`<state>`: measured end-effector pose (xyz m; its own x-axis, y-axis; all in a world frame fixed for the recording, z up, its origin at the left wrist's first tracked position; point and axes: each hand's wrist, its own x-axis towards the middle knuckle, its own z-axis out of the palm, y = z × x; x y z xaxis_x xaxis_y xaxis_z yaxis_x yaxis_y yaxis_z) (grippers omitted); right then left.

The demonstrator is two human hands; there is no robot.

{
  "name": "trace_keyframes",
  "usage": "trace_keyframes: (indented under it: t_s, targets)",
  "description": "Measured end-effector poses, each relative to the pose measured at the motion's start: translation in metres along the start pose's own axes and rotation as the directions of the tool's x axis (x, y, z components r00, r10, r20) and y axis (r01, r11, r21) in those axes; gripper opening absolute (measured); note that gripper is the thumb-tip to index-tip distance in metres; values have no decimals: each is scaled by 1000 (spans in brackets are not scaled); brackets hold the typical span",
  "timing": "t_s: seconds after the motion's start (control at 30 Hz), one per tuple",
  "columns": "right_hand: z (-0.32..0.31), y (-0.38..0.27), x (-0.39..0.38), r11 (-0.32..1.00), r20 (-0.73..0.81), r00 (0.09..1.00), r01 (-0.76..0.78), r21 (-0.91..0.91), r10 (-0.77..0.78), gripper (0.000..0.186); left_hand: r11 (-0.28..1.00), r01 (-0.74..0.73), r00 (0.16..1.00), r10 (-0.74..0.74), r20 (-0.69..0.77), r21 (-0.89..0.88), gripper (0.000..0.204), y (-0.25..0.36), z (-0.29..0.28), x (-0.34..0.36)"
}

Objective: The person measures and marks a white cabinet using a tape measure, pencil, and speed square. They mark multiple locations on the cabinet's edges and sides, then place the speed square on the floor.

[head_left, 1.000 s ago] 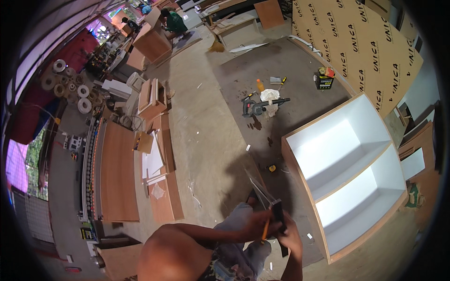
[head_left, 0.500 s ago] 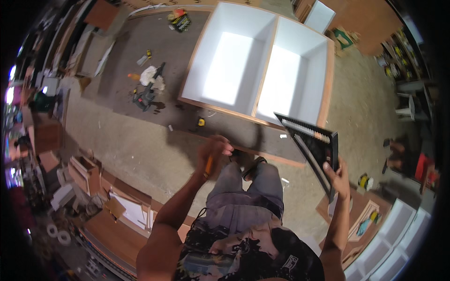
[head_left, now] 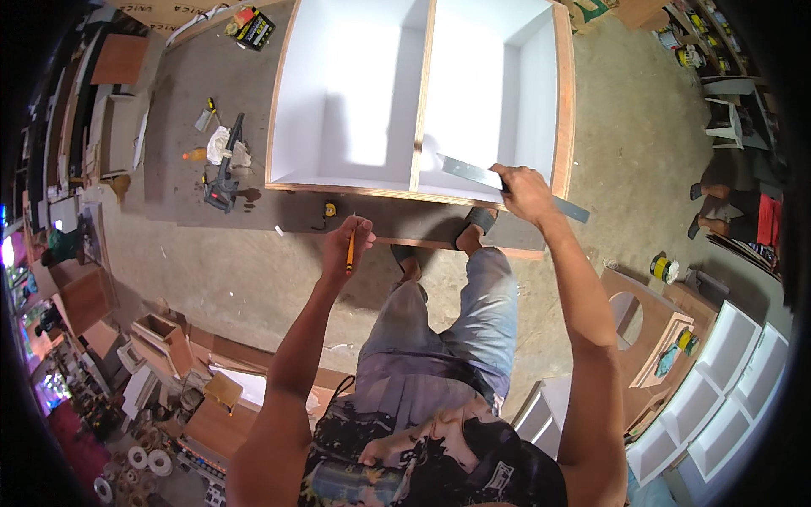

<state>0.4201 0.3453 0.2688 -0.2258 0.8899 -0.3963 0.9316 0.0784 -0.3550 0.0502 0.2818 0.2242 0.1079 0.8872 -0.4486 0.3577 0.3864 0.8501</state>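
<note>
My left hand (head_left: 346, 245) is closed around an orange pencil (head_left: 350, 252), short of the front edge of a cabinet. That cabinet (head_left: 417, 101) lies on its back, white inside, with wooden edges and a divider between two compartments. My right hand (head_left: 525, 193) grips a dark triangular square (head_left: 473, 171), now seen nearly edge-on. It is held over the front edge of the right compartment; whether it touches the wood I cannot tell. A yellow and black tape measure (head_left: 329, 210) lies on the floor between my left hand and the cabinet.
Left of the cabinet lie a black blower (head_left: 221, 184), a white rag (head_left: 230, 145), a scraper (head_left: 204, 117) and a tin (head_left: 252, 29). White shelf boxes (head_left: 710, 380) and a board with a round hole (head_left: 621, 317) stand lower right. Another person's legs (head_left: 726, 198) show at right.
I have come closer to the cabinet. My right hand has carried the square forward to its front edge and turned it edge-on. My left hand still holds the pencil.
</note>
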Motion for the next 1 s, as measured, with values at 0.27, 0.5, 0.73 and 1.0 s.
trace_keyframes:
  t_s: [0.27,0.5,0.73,1.0]
  targets:
    - [100,39,47,1000,152,988,23,-19,-20,49,998,46,999,-46,-3,-40,34,-39,54,56]
    - [156,82,53,995,250,967,16,96,-40,47,996,50,999,-51,18,70,32,-54,89,88]
    - [180,88,55,974,310,950,-41,224,-31,54,863,-166,920,310,-241,478,17,-87,89,127]
    - [184,74,87,975,468,881,-38,218,-70,59,583,-99,934,335,-127,806,33,-129,72,192]
